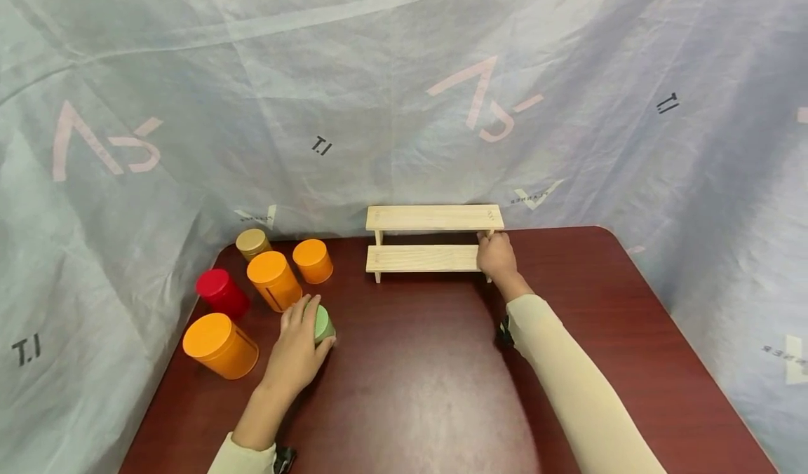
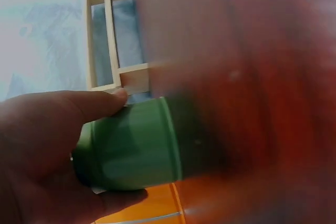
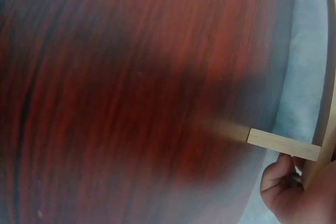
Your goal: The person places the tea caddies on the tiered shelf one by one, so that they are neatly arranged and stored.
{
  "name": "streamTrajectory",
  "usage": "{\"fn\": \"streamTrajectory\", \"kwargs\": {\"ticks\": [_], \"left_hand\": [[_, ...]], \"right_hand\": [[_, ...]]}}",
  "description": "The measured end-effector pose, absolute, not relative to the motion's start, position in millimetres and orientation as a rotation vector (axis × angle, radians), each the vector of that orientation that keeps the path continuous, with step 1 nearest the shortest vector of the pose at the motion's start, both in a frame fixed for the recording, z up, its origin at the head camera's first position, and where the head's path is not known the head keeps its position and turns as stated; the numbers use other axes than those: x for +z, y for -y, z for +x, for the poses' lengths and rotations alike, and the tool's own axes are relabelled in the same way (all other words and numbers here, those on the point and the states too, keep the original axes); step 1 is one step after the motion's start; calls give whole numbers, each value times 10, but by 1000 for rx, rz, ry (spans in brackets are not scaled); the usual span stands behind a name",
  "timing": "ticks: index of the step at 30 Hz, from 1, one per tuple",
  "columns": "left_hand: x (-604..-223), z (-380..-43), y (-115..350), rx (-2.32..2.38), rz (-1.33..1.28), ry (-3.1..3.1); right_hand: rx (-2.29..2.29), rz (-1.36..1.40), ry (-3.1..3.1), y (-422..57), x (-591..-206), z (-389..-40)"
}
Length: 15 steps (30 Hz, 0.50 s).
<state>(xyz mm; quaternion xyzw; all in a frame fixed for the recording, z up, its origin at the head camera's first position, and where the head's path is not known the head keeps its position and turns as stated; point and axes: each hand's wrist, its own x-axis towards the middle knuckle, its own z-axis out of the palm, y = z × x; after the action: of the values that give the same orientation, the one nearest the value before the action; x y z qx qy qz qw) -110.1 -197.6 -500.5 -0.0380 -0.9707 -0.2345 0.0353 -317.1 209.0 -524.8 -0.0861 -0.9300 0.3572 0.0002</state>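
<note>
My left hand (image 1: 295, 348) grips a small green canister (image 1: 323, 324) on the left half of the table, thumb on one side and fingers on the other. In the left wrist view the canister (image 2: 134, 148) shows its plain green wall between thumb and fingers. At the back, my right hand (image 1: 497, 258) holds the right end of a two-step wooden shelf (image 1: 423, 258). The right wrist view shows that hand (image 3: 286, 190) with curled fingers by a shelf leg (image 3: 283, 144); part of the grip is out of frame.
Left of the green canister stand a large orange canister (image 1: 221, 346), a red one (image 1: 222, 294), a medium orange one (image 1: 275, 282), a smaller orange one (image 1: 313, 261) and a gold one (image 1: 254, 243). Grey cloth (image 1: 379, 109) hangs behind the dark red table (image 1: 429, 390).
</note>
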Motion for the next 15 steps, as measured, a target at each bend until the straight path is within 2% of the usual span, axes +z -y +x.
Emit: {"fn": "streamTrajectory", "kwargs": {"ticks": [9,15], "left_hand": [[-5086,-1104,2025,-1070,32,2857],[-5035,-1162,1996,-1122,108,2822]], "right_hand": [[1010,-282,2947,-2083,-5253,-3158],[959,-310,3007,-2088,-5250,-3180]]}}
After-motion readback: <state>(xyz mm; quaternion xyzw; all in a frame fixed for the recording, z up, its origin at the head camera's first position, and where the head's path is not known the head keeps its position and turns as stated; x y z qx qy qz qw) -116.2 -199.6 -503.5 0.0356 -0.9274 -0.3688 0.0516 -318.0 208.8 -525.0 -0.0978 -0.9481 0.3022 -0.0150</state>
